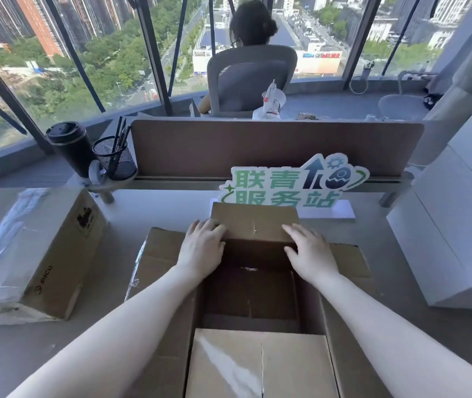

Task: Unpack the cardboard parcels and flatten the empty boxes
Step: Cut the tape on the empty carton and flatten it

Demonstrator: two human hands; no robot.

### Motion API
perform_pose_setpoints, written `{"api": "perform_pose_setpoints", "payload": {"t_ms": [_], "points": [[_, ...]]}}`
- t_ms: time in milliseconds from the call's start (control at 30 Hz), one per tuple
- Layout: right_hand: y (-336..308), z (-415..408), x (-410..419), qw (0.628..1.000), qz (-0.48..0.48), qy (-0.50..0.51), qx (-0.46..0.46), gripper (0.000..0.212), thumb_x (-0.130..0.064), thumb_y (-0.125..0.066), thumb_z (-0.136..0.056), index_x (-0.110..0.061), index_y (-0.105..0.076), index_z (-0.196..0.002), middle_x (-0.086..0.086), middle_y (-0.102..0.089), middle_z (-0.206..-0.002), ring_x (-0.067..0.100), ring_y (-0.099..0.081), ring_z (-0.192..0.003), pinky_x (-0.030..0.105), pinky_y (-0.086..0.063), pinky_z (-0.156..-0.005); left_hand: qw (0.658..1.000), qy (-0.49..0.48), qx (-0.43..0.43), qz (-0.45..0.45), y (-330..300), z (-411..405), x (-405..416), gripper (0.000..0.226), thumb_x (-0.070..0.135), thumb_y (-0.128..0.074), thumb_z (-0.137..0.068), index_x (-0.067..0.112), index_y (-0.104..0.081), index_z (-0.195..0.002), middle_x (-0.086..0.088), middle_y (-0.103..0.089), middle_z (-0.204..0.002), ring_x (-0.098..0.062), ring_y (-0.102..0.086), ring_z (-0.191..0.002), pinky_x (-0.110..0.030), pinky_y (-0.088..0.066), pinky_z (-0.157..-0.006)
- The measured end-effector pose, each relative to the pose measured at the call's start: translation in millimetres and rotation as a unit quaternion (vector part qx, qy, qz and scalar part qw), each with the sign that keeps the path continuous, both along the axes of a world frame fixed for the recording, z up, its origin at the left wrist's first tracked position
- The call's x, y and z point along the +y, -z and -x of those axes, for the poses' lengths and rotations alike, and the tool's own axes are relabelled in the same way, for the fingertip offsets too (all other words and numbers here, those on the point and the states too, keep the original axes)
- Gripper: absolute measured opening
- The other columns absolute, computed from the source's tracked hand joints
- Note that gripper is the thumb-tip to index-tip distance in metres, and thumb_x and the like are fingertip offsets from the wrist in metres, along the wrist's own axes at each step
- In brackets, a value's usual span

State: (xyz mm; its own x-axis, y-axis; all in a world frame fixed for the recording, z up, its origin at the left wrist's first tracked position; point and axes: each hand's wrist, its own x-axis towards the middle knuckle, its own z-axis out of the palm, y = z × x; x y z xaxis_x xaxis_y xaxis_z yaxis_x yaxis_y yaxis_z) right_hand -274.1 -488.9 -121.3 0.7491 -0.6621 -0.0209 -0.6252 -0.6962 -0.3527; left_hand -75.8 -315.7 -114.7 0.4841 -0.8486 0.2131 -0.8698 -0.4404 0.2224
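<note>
In the head view, two cardboard boxes are sitting on the grey desk (148, 208); the open box (253, 294) is occupying the lower centre of the frame, its four flaps spreading outward, its mouth facing up, its long axis running from the bottom edge toward the green sign (292, 182); nothing is showing inside it. The left hand (203, 248) is lying flat on the far flap, fingers straight and relaxed; the right hand (310, 252) is pressing the same flap, fingers extended, thumb hooking over its fold. The taped box (28, 251) is resting at the left, sealed, long axis running toward the upper right. One black tumbler (71, 147) and one mesh pen cup (114, 159) are standing at upper left.
</note>
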Motion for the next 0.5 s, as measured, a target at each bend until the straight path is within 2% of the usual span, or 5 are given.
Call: {"api": "perform_pose_setpoints", "payload": {"t_ms": [133, 233, 367, 433, 500], "points": [[-7, 25, 28, 0.995, 0.012, -0.022, -0.097, 0.033, -0.015, -0.066, -0.089, -0.018, -0.069, -0.122, 0.005, -0.059, -0.137, 0.028, -0.049, -0.132, 0.043, -0.032, -0.114, 0.994, 0.078, 0.069, -0.036, -21, 16, 16, 0.022, 0.022, -0.055, -0.092, 0.021, -0.069, -0.109, 0.001, -0.065, -0.111, -0.025, -0.058, -0.104, -0.035, -0.046, -0.092], [-16, 50, 49, 0.996, 0.017, -0.082, -0.039, 0.015, -0.028, -0.062, -0.093, -0.023, -0.076, -0.099, -0.008, -0.073, -0.107, 0.013, -0.062, -0.108, 0.044, -0.032, -0.113, 0.981, 0.111, 0.114, -0.112, -34, 29, 28, 0.024, 0.031, -0.052, -0.096, 0.025, -0.067, -0.114, 0.007, -0.065, -0.114, -0.017, -0.060, -0.105, -0.032, -0.049, -0.087], [-23, 77, 73, 0.989, -0.001, -0.106, 0.103, 0.050, -0.050, -0.042, -0.100, -0.019, -0.059, -0.064, -0.006, -0.067, -0.076, 0.009, -0.059, -0.090, 0.026, -0.003, -0.116, 0.947, 0.126, 0.193, -0.225, -39, 53, 44, 0.019, 0.042, -0.055, -0.094, 0.031, -0.070, -0.094, 0.010, -0.071, -0.096, -0.012, -0.063, -0.090, -0.031, -0.052, -0.078], [-22, 91, 81, 0.991, -0.028, -0.097, 0.087, 0.058, -0.050, -0.041, -0.100, -0.010, -0.052, -0.059, -0.001, -0.060, -0.063, 0.013, -0.058, -0.078, 0.024, -0.006, -0.113, 0.929, 0.115, 0.239, -0.258, -42, 67, 52, 0.027, 0.047, -0.056, -0.092, 0.029, -0.066, -0.074, 0.010, -0.069, -0.075, -0.006, -0.061, -0.073, -0.028, -0.051, -0.069], [-25, 104, 86, 0.991, -0.078, -0.101, 0.048, 0.058, -0.050, -0.043, -0.099, -0.009, -0.046, -0.059, 0.001, -0.052, -0.056, 0.015, -0.054, -0.065, 0.024, -0.022, -0.106, 0.926, 0.102, 0.247, -0.268, -51, 84, 62, 0.041, 0.046, -0.057, -0.093, 0.026, -0.055, -0.057, 0.010, -0.057, -0.058, -0.004, -0.050, -0.056, -0.022, -0.041, -0.055]]}}
